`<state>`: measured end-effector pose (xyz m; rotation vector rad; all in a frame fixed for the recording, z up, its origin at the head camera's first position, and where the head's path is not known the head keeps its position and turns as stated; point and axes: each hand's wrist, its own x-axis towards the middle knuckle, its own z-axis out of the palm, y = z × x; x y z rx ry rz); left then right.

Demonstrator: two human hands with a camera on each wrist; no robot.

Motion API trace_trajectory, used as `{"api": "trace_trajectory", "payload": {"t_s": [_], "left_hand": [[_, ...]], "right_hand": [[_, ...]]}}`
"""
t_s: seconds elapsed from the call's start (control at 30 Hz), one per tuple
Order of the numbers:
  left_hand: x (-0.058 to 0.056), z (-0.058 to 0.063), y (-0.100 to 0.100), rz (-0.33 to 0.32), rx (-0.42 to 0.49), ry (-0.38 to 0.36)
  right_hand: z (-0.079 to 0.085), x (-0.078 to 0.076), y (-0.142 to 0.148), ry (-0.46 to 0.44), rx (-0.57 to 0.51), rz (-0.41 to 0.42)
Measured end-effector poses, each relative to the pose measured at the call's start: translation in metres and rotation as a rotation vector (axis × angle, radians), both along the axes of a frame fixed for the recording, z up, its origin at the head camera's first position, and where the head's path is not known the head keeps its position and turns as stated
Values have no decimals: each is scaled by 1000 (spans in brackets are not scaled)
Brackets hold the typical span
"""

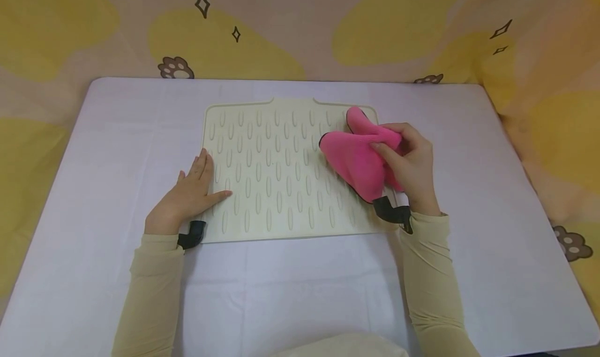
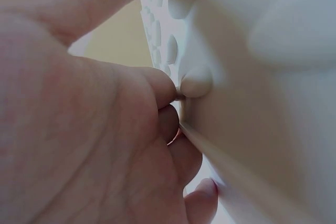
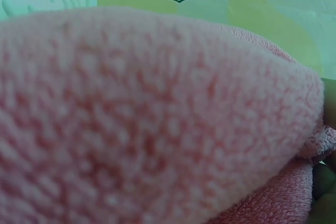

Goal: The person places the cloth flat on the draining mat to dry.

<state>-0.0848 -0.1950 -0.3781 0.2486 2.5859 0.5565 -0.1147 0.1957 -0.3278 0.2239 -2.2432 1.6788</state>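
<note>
The step in hand appears to be working the cloth (image 1: pixel 358 162) over the ridged mat (image 1: pixel 277 188). To do it well, the left hand (image 1: pixel 183 198) should bear down lightly and evenly at the mat's edge, so that a pull on the cloth does not drag the mat across the counter (image 1: pixel 117 138). The right hand (image 1: pixel 413 164) would do best to spread the cloth flat and press with several fingers, since a pinched fold would likely skip over the raised ridges and miss the gaps between them.

The right fingers (image 1: pixel 405 131) are closed on the cloth, pinching its gathered part between thumb and fingertips; the rest flares out over the mat's right side. Whether its underside touches the mat, I cannot tell. The left fingers (image 1: pixel 201 164) grasp nothing: they lie extended along the mat's left edge, with the thumb reaching out over the ridges.
</note>
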Motion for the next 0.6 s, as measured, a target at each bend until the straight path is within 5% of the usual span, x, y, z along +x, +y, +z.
{"api": "trace_trajectory", "payload": {"t_s": [0.6], "left_hand": [[-1,-5,-2,-8,-7,5]], "right_hand": [[1,2,-5,25,-31,26]]}}
